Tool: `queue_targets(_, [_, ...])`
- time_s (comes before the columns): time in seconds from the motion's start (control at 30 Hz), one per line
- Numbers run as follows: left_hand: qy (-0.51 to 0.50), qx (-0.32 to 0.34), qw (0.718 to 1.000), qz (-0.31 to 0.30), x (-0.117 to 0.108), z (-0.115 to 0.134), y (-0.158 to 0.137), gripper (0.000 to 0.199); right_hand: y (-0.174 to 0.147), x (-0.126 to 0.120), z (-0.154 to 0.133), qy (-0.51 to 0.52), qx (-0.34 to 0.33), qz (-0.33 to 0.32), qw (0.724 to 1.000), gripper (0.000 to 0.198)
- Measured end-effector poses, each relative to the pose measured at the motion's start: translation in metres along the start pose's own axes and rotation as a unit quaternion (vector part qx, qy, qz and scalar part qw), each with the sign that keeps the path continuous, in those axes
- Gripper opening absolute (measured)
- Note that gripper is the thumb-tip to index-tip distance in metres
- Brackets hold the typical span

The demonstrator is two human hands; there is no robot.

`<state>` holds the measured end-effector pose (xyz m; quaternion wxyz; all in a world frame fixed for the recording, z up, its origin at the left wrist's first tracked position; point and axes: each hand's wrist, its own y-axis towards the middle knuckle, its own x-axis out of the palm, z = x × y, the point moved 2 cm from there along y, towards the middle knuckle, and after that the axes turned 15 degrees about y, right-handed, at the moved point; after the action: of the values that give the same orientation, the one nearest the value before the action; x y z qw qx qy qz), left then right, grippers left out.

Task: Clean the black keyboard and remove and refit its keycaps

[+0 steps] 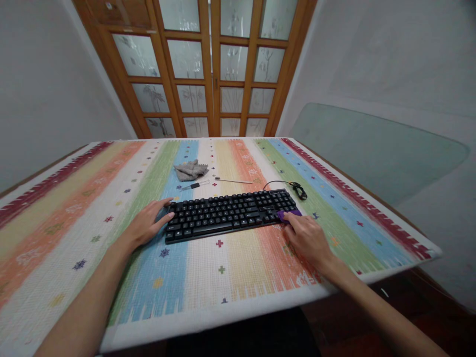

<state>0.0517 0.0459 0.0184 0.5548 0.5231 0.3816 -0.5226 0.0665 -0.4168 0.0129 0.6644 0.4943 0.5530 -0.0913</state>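
Black full-size kbd (223,214) lies flat on the striped-cloth surface (201,277), approx. in front of the person, numpad end to the R. R hand (307,239) has its grip closed on a purple cloth (291,215), fingers pressing it at the near R corner, by the numpad's lower keys. L hand (148,224) sits at the opp. end: grip spread, thumb and index apart, tips at the kbd's L edge; looks like steadying rather than clamping. Progress, as a judgement: cloth work is under way at the numpad corner, not finished, since the cloth is in hand & on the kbd; how many keys have been gone over, can't tell, as no clean/dirty diff. shows at this res. All keycaps seem to be in place, tho some are under the R hand & cloth. Other bits lie beyond the kbd, out of hand: crumpled grey cloth (191,170), small black-handled tool w/ wire loop (195,186), thin rod w/ dark head (233,180). Cable (298,191) is bundled near the far R corner.
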Motion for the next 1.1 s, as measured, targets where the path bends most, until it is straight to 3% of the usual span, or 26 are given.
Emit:
queue_targets(0.37, [0.006, 0.010, 1.000, 0.003, 0.002, -0.003, 0.000, 0.076, 0.002, -0.007, -0.002, 0.046, 0.054, 0.017, 0.997, 0.025])
queue_targets(0.53, [0.014, 0.011, 1.000, 0.016, 0.000, -0.002, -0.001, 0.073, 0.018, -0.036, 0.000, 0.161, 0.118, -0.030, 0.980, 0.018])
queue_targets(0.67, [0.013, 0.009, 1.000, 0.010, -0.001, 0.000, -0.001, 0.074, 0.040, -0.064, -0.002, 0.177, 0.105, 0.022, 0.978, 0.021])
queue_targets(0.77, [0.013, 0.011, 1.000, 0.007, 0.000, -0.001, -0.001, 0.076, 0.059, -0.071, -0.002, 0.189, 0.092, 0.052, 0.976, 0.021])
queue_targets(0.87, [0.014, 0.013, 1.000, 0.013, 0.001, -0.002, -0.002, 0.074, 0.080, -0.067, -0.003, 0.206, 0.082, 0.062, 0.973, 0.020])
queue_targets(1.1, [0.022, 0.020, 0.999, 0.017, 0.000, -0.001, -0.003, 0.069, 0.139, -0.035, -0.003, 0.293, 0.058, -0.027, 0.954, 0.018])
